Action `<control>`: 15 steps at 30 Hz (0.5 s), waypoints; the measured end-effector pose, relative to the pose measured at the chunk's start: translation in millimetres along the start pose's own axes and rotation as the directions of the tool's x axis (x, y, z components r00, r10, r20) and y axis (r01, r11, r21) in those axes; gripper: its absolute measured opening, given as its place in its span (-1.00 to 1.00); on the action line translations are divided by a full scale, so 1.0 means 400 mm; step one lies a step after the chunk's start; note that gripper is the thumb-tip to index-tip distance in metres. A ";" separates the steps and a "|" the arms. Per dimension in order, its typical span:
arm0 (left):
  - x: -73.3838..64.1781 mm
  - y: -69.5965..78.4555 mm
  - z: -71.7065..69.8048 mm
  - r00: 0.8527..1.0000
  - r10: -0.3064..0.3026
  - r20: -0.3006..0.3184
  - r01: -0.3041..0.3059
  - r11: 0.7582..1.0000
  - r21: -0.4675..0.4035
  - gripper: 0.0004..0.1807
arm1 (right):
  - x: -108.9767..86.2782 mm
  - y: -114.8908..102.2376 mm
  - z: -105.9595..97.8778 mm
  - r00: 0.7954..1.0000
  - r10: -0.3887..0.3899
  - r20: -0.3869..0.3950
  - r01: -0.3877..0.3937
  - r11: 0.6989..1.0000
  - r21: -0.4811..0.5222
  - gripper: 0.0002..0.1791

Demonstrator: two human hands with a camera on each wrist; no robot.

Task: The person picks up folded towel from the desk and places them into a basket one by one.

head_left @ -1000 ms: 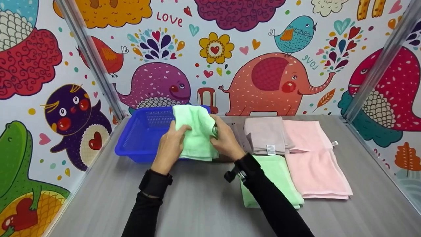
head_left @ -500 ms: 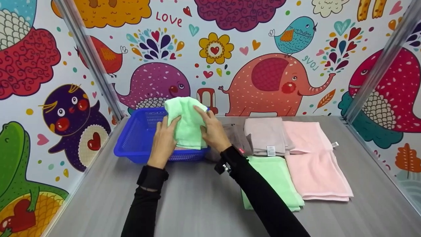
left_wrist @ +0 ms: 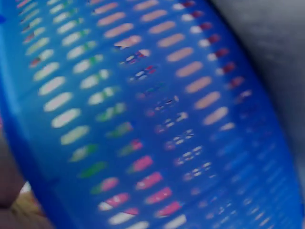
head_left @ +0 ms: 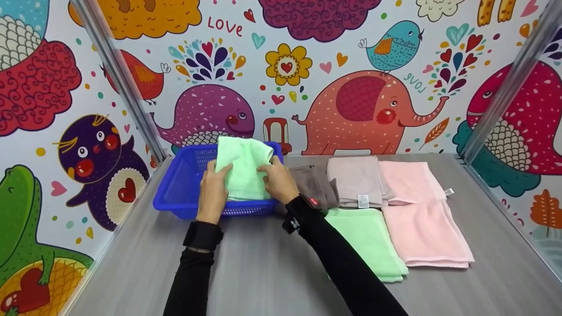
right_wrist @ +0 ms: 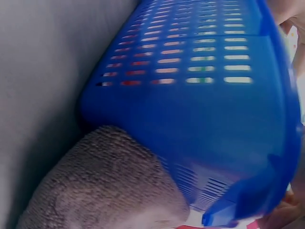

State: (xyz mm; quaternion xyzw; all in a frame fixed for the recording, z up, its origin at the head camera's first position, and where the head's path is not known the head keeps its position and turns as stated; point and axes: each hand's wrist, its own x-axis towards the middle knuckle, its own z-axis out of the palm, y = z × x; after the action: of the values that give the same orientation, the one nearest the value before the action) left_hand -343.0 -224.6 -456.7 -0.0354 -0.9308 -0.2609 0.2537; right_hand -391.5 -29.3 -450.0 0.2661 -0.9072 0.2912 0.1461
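Note:
A folded light green towel (head_left: pixel 246 169) is held by both hands over the right part of the blue plastic basket (head_left: pixel 175 205). My left hand (head_left: pixel 213 189) grips its left edge, thumb on the front face. On the opposite edge my right hand (head_left: pixel 281 181) pinches it, thumb in front. The towel stands tilted, its lower edge just inside the basket's front rim. Each wrist view is filled mostly by the basket's slotted wall (left_wrist: pixel 157 109), and the hands there show only partly at the edges.
Right of the basket lies a crumpled brown towel (head_left: pixel 314 184), also in the right wrist view. Beside it are a folded grey-beige towel (head_left: pixel 353 180), another green towel (head_left: pixel 369 243) and two pink towels (head_left: pixel 408 180) on the grey table (head_left: pixel 259 272). Printed walls enclose the back and sides.
Both hands have carried the green towel left and over the basket. The right hand's fingers, spread across the towel's front half a second ago, now pinch its right edge.

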 end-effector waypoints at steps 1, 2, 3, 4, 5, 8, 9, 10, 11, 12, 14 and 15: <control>0.000 -0.004 0.004 1.000 -0.013 0.004 0.013 1.000 0.005 -0.31 | -0.001 0.003 0.004 1.000 0.007 0.006 -0.006 1.000 -0.021 -0.61; 0.001 -0.007 0.007 1.000 -0.022 0.010 0.022 1.000 0.012 -0.35 | -0.002 0.006 0.007 1.000 0.009 0.006 -0.009 0.999 -0.043 -0.60; 0.001 -0.008 0.010 0.999 -0.031 0.021 0.030 0.999 0.014 -0.38 | -0.003 0.009 0.009 1.000 0.011 0.004 -0.011 0.998 -0.067 -0.58; 0.002 -0.009 0.012 0.999 -0.034 0.035 0.033 0.999 0.020 -0.40 | -0.004 0.012 0.011 1.000 0.011 0.001 -0.011 0.995 -0.094 -0.58; 0.002 -0.010 0.014 0.998 -0.034 0.047 0.033 0.999 0.025 -0.40 | -0.003 0.014 0.012 1.000 0.008 -0.003 -0.008 0.992 -0.124 -0.57; 0.004 -0.014 0.015 0.996 -0.033 0.082 0.031 0.999 0.023 -0.42 | -0.001 0.017 0.014 1.000 -0.001 -0.007 -0.001 0.979 -0.202 -0.60; 0.003 -0.016 0.014 0.995 -0.039 0.094 0.037 0.999 0.019 -0.42 | 0.000 0.017 0.015 1.000 0.000 -0.001 0.000 0.975 -0.221 -0.61; 0.003 -0.019 0.013 0.993 -0.047 0.106 0.045 0.999 0.015 -0.42 | 0.001 0.017 0.015 1.000 0.003 0.010 0.000 0.972 -0.234 -0.62; 0.003 -0.022 0.011 0.991 -0.057 0.117 0.057 0.998 0.008 -0.42 | 0.003 0.016 0.015 1.000 0.007 0.021 -0.001 0.971 -0.241 -0.62; 0.004 -0.025 0.009 0.989 -0.069 0.129 0.070 0.998 0.001 -0.42 | 0.004 0.015 0.015 0.999 0.012 0.033 -0.004 0.971 -0.241 -0.62; 0.004 -0.029 0.003 0.983 -0.099 0.156 0.101 0.995 -0.008 -0.42 | 0.009 0.011 0.015 0.997 0.036 0.064 -0.020 0.971 -0.240 -0.64; 0.005 -0.030 0.001 0.979 -0.113 0.170 0.116 0.993 -0.009 -0.41 | 0.010 0.010 0.015 0.996 0.046 0.074 -0.027 0.970 -0.241 -0.64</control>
State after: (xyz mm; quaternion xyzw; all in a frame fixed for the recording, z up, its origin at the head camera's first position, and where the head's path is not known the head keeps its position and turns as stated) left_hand -347.5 -234.9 -461.8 -0.0061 -0.9469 -0.2800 0.1579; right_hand -397.8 -31.7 -455.0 0.2411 -0.9455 0.1712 0.1361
